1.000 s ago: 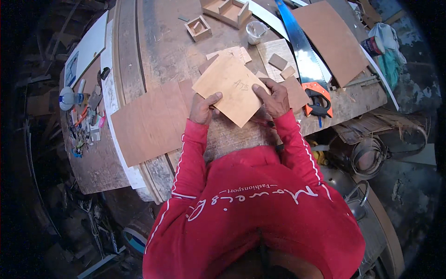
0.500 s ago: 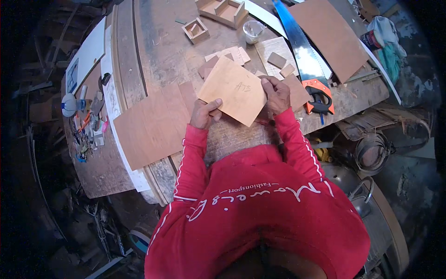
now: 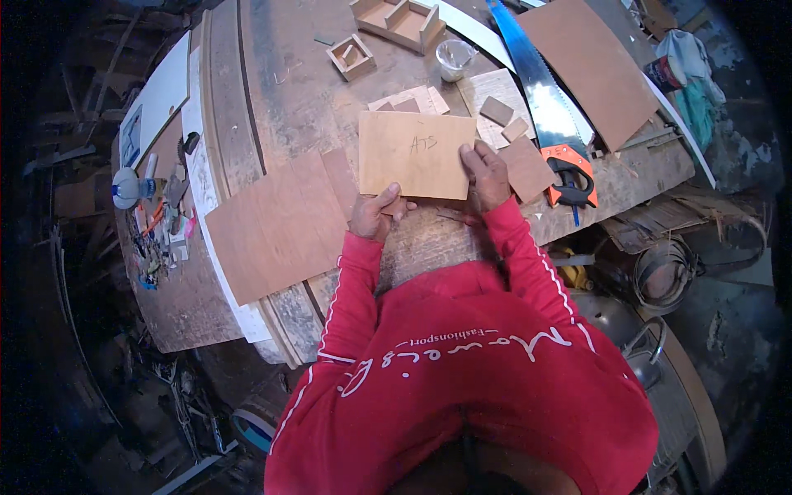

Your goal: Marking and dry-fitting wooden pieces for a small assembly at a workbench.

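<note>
Between my two hands is a pale rectangular wooden board (image 3: pixel 417 165) with pencil marks on its face, raised above the workbench (image 3: pixel 412 241). My left hand (image 3: pixel 379 212) grips its lower left corner, thumb on top and fingers curled beneath. At the right edge my right hand (image 3: pixel 487 175) pinches it, thumb on the face. A brown plywood sheet (image 3: pixel 276 227) lies flat to the left of my left hand. Just right of my right hand rests a smaller brown wood panel (image 3: pixel 528 168). Several thin wood pieces (image 3: pixel 431 100) show behind the board, partly hidden by it.
A handsaw (image 3: pixel 571 177) with an orange and black handle lies at right beside a large brown panel (image 3: pixel 590 70). Farther back are a clear plastic cup (image 3: pixel 454 59), a small wooden box (image 3: pixel 351 58) and a divided wooden tray (image 3: pixel 400 23). Loose clutter (image 3: pixel 165 235) covers the left side.
The board has turned from a slanted, diamond-like position to nearly square with my body. Both hands still hold it; my left hand has shifted slightly right.
</note>
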The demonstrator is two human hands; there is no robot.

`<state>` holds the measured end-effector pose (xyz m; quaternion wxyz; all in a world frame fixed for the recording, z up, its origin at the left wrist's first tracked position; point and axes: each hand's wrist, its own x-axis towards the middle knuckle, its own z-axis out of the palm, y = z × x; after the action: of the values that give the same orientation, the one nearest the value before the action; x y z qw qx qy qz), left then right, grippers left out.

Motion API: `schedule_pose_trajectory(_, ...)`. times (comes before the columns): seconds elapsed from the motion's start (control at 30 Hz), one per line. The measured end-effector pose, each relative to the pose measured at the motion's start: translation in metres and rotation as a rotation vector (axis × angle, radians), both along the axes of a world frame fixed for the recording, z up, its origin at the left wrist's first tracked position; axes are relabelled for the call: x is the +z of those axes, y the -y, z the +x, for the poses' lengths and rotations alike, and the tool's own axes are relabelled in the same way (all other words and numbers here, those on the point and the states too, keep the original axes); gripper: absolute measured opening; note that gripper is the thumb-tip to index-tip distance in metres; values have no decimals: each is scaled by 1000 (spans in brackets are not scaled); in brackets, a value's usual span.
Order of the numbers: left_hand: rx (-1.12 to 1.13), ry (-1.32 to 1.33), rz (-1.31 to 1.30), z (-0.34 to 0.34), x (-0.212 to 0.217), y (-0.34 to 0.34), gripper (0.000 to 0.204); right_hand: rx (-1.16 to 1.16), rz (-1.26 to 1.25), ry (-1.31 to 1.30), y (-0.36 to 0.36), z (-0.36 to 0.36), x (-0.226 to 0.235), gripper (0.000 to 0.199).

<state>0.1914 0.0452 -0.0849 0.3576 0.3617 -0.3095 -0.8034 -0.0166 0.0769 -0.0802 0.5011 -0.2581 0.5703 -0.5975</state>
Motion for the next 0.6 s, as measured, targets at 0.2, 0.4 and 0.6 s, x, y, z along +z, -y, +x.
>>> schedule_pose_trajectory(0.2,47,34,-26,-6,6,3,28,-156,-215,2,-2,29,-7,45)
schedule_pose_trajectory(0.4,264,377,-377,-14,40,10,18,148,122,-135,7,18,-18,41)
schedule_pose_trajectory(0.6,287,1138,-1358,-6,53,51,49,22,143,-743,9,-27,-26,40)
